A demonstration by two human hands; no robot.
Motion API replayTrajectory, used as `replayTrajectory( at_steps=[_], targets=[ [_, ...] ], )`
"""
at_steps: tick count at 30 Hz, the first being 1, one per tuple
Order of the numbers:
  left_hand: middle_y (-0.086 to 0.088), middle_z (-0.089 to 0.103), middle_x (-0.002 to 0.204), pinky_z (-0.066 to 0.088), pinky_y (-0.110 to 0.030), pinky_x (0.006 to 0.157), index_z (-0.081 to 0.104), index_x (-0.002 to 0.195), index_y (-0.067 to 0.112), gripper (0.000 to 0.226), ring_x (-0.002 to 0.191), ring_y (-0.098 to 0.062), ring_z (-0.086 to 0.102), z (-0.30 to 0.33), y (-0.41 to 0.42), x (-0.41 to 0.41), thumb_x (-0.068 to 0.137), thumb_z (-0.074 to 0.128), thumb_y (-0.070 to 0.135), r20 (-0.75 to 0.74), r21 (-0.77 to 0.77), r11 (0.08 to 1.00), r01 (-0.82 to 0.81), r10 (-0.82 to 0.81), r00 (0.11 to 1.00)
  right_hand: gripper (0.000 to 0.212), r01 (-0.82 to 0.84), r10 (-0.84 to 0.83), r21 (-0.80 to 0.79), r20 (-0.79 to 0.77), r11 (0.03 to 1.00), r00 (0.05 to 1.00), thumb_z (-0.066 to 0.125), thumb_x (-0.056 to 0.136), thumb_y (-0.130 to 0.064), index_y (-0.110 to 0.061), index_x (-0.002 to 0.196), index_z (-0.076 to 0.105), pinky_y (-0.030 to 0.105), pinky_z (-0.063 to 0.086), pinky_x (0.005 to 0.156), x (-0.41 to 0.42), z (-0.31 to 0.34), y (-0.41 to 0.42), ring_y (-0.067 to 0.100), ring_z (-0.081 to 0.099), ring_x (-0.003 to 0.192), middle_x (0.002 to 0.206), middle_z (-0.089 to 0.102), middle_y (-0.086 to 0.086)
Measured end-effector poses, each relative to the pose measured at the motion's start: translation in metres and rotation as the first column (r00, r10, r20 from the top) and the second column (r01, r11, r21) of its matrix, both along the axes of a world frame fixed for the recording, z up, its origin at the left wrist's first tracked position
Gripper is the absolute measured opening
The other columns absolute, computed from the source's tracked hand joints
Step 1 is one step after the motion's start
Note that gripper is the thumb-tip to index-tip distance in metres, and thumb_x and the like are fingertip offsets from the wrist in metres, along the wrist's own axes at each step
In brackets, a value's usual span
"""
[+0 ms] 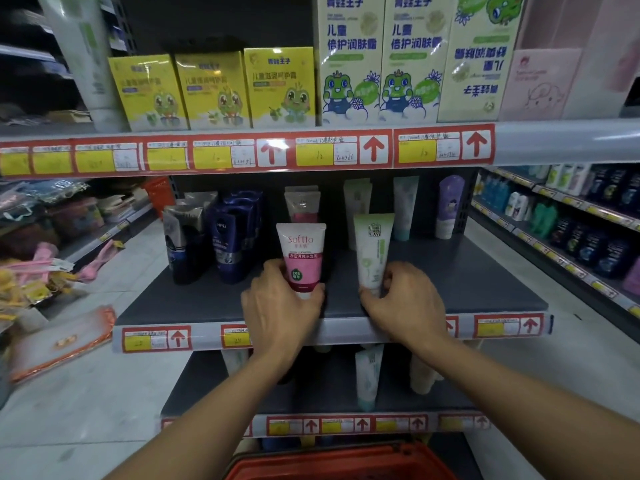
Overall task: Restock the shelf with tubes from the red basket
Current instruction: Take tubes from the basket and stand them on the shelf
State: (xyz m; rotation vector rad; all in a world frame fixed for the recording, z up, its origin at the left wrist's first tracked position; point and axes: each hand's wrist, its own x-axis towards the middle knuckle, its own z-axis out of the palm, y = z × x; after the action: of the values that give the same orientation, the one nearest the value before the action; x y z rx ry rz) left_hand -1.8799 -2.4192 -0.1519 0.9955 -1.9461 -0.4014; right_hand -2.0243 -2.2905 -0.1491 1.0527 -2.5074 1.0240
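Item: we grip pink Softto tube (302,258) in left hand (281,303), green-white tube (372,252) in right hand (403,301); both upright, red basket (341,464) below our wrists.

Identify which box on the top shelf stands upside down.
The rightmost pale green frog box, beside the pink box. Its printed text reads inverted, while the two matching boxes to its left and the yellow boxes stand upright.

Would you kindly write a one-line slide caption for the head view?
Left hand holds a pink tube and right hand a green tube, upright on the shelf.
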Motion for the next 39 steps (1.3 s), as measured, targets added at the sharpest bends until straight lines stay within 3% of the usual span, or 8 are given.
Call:
replayTrajectory(
  at_steps=[3, 12, 18, 29, 31, 34, 39],
  targets=[
    [-0.004, 0.072, 0.094, 0.053, -0.046, 0.084, 0.057, 0.112, 0.017, 0.059, 0.088, -0.031, 0.068, 0.005, -0.006, -0.004, 0.073, 0.083, 0.052, 0.05, 0.036, 0.999, -0.002, 0.0, 0.999, 0.036, -0.015, 0.01, 0.09, 0.056, 0.996, 0.998, 0.069, 0.078, -0.055, -0.021, 0.086, 0.062, 0.036, 0.055, 0.063, -0.008, 0.004, -0.006, 0.021, 0.065, 0.08, 0.085, 0.065, -0.002],
    [-0.012, 0.071, 0.109, 0.056, -0.043, 0.081, 0.049, 0.11, 0.017, 0.069, 0.1, -0.039, 0.068, 0.027, -0.03, -0.03, 0.069, 0.085, 0.059, 0.219, 0.188, 0.981, -0.057, 0.015, 0.976, 0.034, 0.001, -0.051, 0.243, 0.202, 0.97, 0.978, 0.075, 0.074, -0.051, -0.021, 0.084, 0.062, 0.032, 0.049, 0.063, -0.032, 0.025, -0.034, 0.027, 0.064, 0.083, 0.087, 0.063, 0.002],
    [-0.014, 0.068, 0.117, 0.057, -0.047, 0.086, 0.047, 0.12, 0.016, 0.075, 0.106, -0.04, 0.067, 0.029, -0.049, -0.049, 0.069, 0.088, 0.053, 0.218, 0.249, 0.968, -0.032, -0.024, 0.976, 0.049, 0.025, -0.069, 0.219, 0.199, 0.975, 0.978, 0.078, 0.072, -0.051, -0.02, 0.109, 0.069, 0.032, 0.051, 0.068, -0.048, 0.024, -0.057, 0.031, 0.068, 0.097, 0.105, 0.07, 0.006],
    [-0.013, 0.066, 0.123, 0.055, -0.043, 0.086, 0.049, 0.126, 0.016, 0.075, 0.111, -0.039, 0.066, 0.021, -0.078, -0.07, 0.071, 0.086, 0.053, 0.208, 0.291, 0.956, -0.032, -0.03, 0.978, 0.055, 0.03, -0.074, 0.218, 0.199, 0.975, 0.977, 0.076, 0.078, -0.054, -0.017, 0.118, 0.067, 0.034, 0.052, 0.073, -0.071, 0.018, -0.08, 0.032, 0.067, 0.103, 0.114, 0.069, 0.01],
    [-0.012, 0.067, 0.121, 0.053, -0.041, 0.083, 0.049, 0.125, 0.017, 0.074, 0.109, -0.039, 0.066, 0.019, -0.08, -0.073, 0.071, 0.084, 0.053, 0.194, 0.291, 0.956, -0.035, -0.023, 0.981, 0.051, 0.028, -0.068, 0.212, 0.181, 0.977, 0.981, 0.074, 0.081, -0.053, -0.017, 0.115, 0.067, 0.033, 0.049, 0.07, -0.074, 0.014, -0.082, 0.033, 0.067, 0.103, 0.112, 0.069, 0.01],
    [-0.012, 0.068, 0.119, 0.056, -0.042, 0.083, 0.048, 0.122, 0.017, 0.071, 0.105, -0.038, 0.067, 0.015, -0.081, -0.074, 0.072, 0.082, 0.054, 0.182, 0.275, 0.961, -0.024, -0.027, 0.983, 0.034, 0.005, -0.034, 0.176, 0.16, 0.984, 0.987, 0.067, 0.086, -0.053, -0.021, 0.094, 0.062, 0.03, 0.044, 0.066, -0.078, 0.005, -0.085, 0.031, 0.067, 0.094, 0.099, 0.068, 0.007],
    [-0.013, 0.067, 0.12, 0.056, -0.045, 0.088, 0.048, 0.124, 0.015, 0.074, 0.108, -0.037, 0.067, 0.013, -0.083, -0.075, 0.072, 0.078, 0.059, 0.197, 0.271, 0.963, -0.015, -0.04, 0.98, 0.038, 0.0, -0.018, 0.179, 0.099, 0.984, 0.995, 0.064, 0.084, -0.053, -0.017, 0.093, 0.063, 0.032, 0.047, 0.068, -0.081, 0.001, -0.088, 0.031, 0.067, 0.092, 0.096, 0.069, 0.008]
  ],
)
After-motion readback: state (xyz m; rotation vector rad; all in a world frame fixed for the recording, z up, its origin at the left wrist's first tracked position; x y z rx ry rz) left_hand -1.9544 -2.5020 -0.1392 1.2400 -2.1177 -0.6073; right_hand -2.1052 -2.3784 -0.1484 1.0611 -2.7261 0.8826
